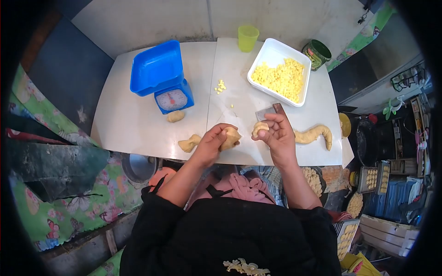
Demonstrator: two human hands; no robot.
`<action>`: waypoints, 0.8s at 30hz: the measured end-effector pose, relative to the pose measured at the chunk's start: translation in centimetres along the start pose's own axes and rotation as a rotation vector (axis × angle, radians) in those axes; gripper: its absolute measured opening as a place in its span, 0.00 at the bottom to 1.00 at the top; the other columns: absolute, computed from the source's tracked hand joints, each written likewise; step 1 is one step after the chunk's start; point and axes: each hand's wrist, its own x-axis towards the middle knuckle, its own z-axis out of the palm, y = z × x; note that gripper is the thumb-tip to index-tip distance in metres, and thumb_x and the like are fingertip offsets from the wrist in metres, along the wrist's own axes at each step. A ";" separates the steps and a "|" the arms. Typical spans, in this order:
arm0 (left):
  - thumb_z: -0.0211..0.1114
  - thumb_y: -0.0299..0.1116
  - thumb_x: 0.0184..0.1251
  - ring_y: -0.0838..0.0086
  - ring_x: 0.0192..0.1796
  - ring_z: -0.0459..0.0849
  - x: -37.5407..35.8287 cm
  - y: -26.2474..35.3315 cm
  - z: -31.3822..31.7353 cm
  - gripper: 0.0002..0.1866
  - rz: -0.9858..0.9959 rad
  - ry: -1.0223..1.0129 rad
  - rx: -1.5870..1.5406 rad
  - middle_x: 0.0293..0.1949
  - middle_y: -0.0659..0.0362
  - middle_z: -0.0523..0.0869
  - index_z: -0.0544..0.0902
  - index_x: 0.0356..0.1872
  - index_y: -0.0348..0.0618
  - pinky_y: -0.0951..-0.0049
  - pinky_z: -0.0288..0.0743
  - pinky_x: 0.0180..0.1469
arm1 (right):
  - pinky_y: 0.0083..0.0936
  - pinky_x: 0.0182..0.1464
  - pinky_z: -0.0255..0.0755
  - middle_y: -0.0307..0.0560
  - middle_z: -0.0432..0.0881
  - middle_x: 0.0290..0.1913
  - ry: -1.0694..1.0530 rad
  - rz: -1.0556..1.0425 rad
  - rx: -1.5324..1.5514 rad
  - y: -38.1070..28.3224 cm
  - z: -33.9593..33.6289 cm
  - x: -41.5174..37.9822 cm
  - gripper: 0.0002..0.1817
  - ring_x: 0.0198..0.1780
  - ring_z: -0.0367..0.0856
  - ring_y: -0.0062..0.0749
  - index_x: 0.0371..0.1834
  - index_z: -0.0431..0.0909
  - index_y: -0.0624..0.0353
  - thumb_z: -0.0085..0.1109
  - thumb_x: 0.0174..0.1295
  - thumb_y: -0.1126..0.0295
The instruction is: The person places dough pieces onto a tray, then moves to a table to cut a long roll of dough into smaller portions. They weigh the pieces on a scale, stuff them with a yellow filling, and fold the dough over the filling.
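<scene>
My left hand (214,143) is closed around a lump of dough (230,137) above the table's front edge. Pinched between the thumb and fingers of my right hand (278,136) is a smaller dough piece (260,128). The two pieces are apart. Left of my left hand lies another dough piece (189,143). A curved dough roll (315,135) rests to the right of my right hand. Just behind that hand is a dough scraper (271,112), a flat metal blade with a brown handle, partly hidden by my fingers.
A blue scale (174,98) with a blue pan (156,69) stands back left, a small dough lump (175,116) before it. Behind are a green cup (248,38), a white tub (301,97) of yellow cubes and a green tin (316,54). Loose yellow cubes (220,86) lie mid-table.
</scene>
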 end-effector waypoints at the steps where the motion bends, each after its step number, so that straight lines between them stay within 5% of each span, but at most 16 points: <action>1: 0.51 0.36 0.72 0.68 0.43 0.80 -0.3 0.3 0.5 0.16 0.028 -0.079 -0.139 0.42 0.54 0.80 0.72 0.54 0.38 0.68 0.72 0.50 | 0.22 0.45 0.76 0.46 0.78 0.42 0.001 -0.005 -0.001 -0.1 0.5 -0.2 0.17 0.44 0.78 0.24 0.49 0.72 0.65 0.62 0.57 0.79; 4: 0.52 0.38 0.72 0.69 0.40 0.79 -1.1 1.4 2.5 0.17 0.030 -0.133 -0.299 0.42 0.55 0.79 0.71 0.53 0.37 0.68 0.74 0.46 | 0.22 0.47 0.74 0.46 0.79 0.43 -0.015 -0.148 -0.160 0.3 1.8 -0.8 0.15 0.44 0.79 0.25 0.47 0.74 0.64 0.64 0.56 0.79; 7: 0.50 0.37 0.73 0.74 0.39 0.78 -1.4 1.7 3.6 0.15 0.004 -0.032 -0.327 0.41 0.58 0.79 0.72 0.53 0.38 0.74 0.74 0.44 | 0.25 0.46 0.73 0.47 0.81 0.39 -0.005 -0.463 -0.630 1.1 2.3 -0.9 0.12 0.42 0.80 0.33 0.38 0.79 0.60 0.68 0.51 0.77; 11: 0.50 0.39 0.74 0.75 0.40 0.78 -1.4 2.0 4.4 0.17 -0.041 0.067 -0.355 0.42 0.58 0.79 0.73 0.54 0.38 0.75 0.74 0.44 | 0.28 0.45 0.74 0.50 0.80 0.40 -0.064 -0.523 -0.928 0.9 2.0 -1.3 0.16 0.42 0.80 0.41 0.41 0.79 0.60 0.70 0.47 0.74; 14: 0.50 0.41 0.74 0.76 0.41 0.78 -0.9 2.3 4.9 0.18 -0.056 0.119 -0.324 0.42 0.58 0.80 0.73 0.55 0.38 0.75 0.75 0.44 | 0.29 0.45 0.74 0.49 0.79 0.43 -0.118 -0.528 -0.955 0.6 1.6 -1.0 0.21 0.43 0.79 0.41 0.45 0.78 0.58 0.71 0.46 0.72; 18: 0.51 0.43 0.73 0.78 0.42 0.78 0.7 2.1 6.4 0.22 0.003 0.121 -0.250 0.42 0.59 0.80 0.72 0.59 0.38 0.77 0.74 0.44 | 0.37 0.57 0.65 0.50 0.74 0.52 -0.211 -0.416 -0.978 -0.3 0.0 0.0 0.22 0.56 0.70 0.45 0.46 0.77 0.59 0.71 0.48 0.66; 19: 0.51 0.43 0.73 0.78 0.42 0.78 1.2 2.1 6.9 0.22 0.002 0.118 -0.249 0.42 0.59 0.80 0.72 0.59 0.38 0.77 0.74 0.44 | 0.43 0.62 0.58 0.53 0.66 0.63 -0.271 -0.307 -0.971 -0.1 -1.0 0.3 0.19 0.59 0.65 0.50 0.45 0.78 0.59 0.68 0.52 0.63; 24: 0.53 0.51 0.70 0.77 0.43 0.75 5.2 1.2 7.6 0.34 0.128 0.042 0.210 0.43 0.59 0.77 0.59 0.69 0.40 0.79 0.70 0.47 | 0.60 0.67 0.44 0.55 0.46 0.75 -0.472 -0.172 -0.826 -0.7 -4.5 2.2 0.13 0.70 0.52 0.58 0.41 0.80 0.58 0.60 0.60 0.60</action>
